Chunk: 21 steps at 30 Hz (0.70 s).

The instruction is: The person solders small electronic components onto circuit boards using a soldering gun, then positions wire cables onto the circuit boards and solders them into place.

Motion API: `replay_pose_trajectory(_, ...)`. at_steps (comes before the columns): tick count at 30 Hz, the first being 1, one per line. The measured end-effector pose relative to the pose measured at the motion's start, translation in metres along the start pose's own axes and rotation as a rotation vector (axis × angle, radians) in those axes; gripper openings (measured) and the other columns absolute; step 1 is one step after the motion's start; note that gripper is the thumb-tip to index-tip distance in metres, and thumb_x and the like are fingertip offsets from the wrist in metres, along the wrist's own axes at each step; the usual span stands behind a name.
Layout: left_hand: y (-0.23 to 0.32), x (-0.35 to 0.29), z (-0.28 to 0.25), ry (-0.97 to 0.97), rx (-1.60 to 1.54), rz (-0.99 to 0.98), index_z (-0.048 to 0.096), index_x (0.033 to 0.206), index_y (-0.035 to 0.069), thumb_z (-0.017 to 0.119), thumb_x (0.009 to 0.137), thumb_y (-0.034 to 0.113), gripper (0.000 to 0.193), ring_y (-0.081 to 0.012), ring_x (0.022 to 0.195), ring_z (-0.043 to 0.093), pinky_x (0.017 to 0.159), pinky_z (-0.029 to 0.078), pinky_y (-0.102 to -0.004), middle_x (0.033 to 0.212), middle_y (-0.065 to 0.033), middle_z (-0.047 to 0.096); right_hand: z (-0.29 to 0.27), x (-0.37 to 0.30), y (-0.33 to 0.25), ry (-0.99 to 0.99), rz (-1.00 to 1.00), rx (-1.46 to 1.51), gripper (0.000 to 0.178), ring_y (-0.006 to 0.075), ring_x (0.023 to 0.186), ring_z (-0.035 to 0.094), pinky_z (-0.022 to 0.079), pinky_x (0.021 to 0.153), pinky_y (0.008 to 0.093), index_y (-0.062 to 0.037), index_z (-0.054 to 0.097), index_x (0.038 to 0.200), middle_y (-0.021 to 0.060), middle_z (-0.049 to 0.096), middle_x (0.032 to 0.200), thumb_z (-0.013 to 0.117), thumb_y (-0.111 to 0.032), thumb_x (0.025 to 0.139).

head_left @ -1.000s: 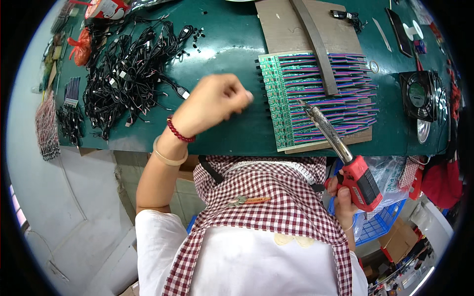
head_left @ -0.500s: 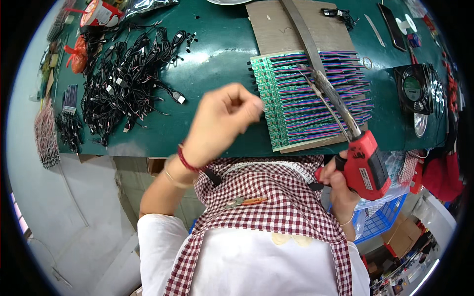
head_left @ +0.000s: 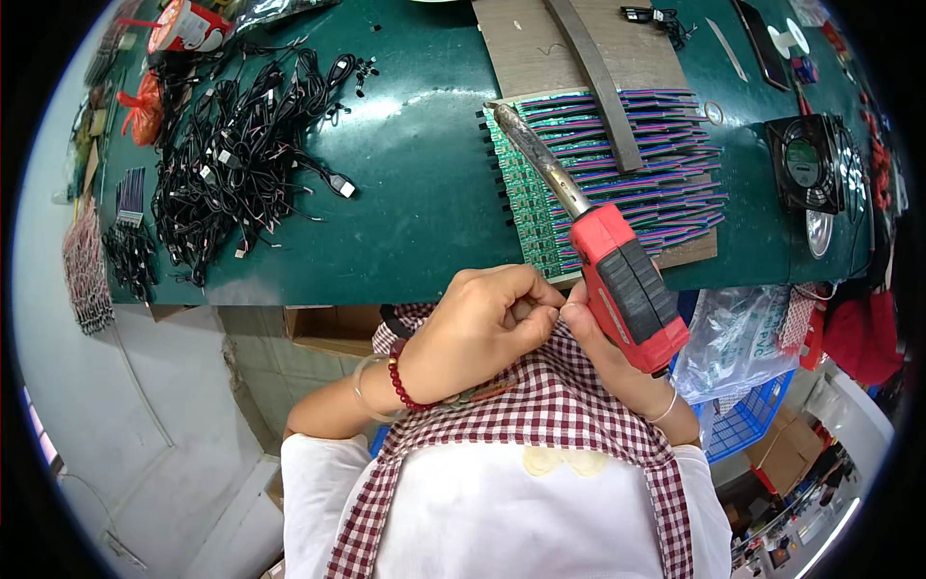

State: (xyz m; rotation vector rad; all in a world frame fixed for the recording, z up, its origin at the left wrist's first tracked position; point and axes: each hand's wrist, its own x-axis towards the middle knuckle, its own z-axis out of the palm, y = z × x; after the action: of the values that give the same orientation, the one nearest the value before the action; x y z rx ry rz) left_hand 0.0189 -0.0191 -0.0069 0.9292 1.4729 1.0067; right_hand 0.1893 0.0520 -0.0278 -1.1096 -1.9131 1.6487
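My right hand grips a red and black soldering gun. The long metal barrel points up and to the left, its tip over the top left corner of a row of green circuit boards. Striped multi-coloured wires run rightward from these boards. My left hand is closed in a pinch at the table's near edge, its fingertips meeting those of my right hand. Whatever the pinch holds is too small to make out. A grey bar lies across the wires and the brown backing board.
A tangled heap of black cables covers the table's left side. At the right stand a black fan, a phone and a white spool. A red cup is at the far left. A blue basket sits below the table.
My left hand has come down and right to meet my right hand's fingertips. The soldering gun has swung left, its tip moving from above the wires to the boards' top left corner.
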Motion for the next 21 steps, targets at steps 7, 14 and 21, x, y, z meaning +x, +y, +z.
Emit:
replay_pose_trajectory(7, -0.016, 0.008, -0.008, -0.161, -0.175, -0.15, 0.057, 0.083, -0.004, 0.058, 0.081, 0.001, 0.005, -0.0032, 0.065, 0.054, 0.058, 0.046, -0.0187, 0.074, -0.0015, 0.061, -0.001, -0.001, 0.002, -0.057, 0.085, 0.061, 0.039, 0.0147, 0.072, 0.063, 0.049, 0.065, 0.0263, 0.0008, 0.048, 0.109, 0.008, 0.062, 0.083, 0.069, -0.01, 0.077)
replay_pose_trajectory(14, -0.03, 0.03, -0.037, -0.069, -0.305, -0.35, 0.053, 0.08, 0.0, 0.056, 0.083, 0.006, 0.007, -0.0032, 0.051, 0.046, 0.042, 0.033, -0.016, 0.068, -0.0036, 0.057, -0.032, -0.024, 0.013, 0.05, 0.012, -0.056, 0.02, 0.0195, 0.072, 0.06, 0.047, 0.062, 0.029, -0.0046, 0.061, 0.089, 0.0102, 0.059, 0.093, 0.07, -0.015, 0.075)
replay_pose_trajectory(21, -0.033, 0.041, -0.04, -0.035, -0.249, -0.391, 0.053, 0.078, 0.002, 0.057, 0.082, 0.009, 0.01, -0.0034, 0.05, 0.047, 0.04, 0.032, -0.0161, 0.066, -0.0036, 0.058, -0.054, -0.052, 0.032, 0.025, 0.021, -0.086, 0.017, 0.0196, 0.063, 0.059, 0.045, 0.056, 0.0283, -0.0039, 0.062, 0.082, 0.0074, 0.059, 0.076, 0.069, -0.016, 0.073)
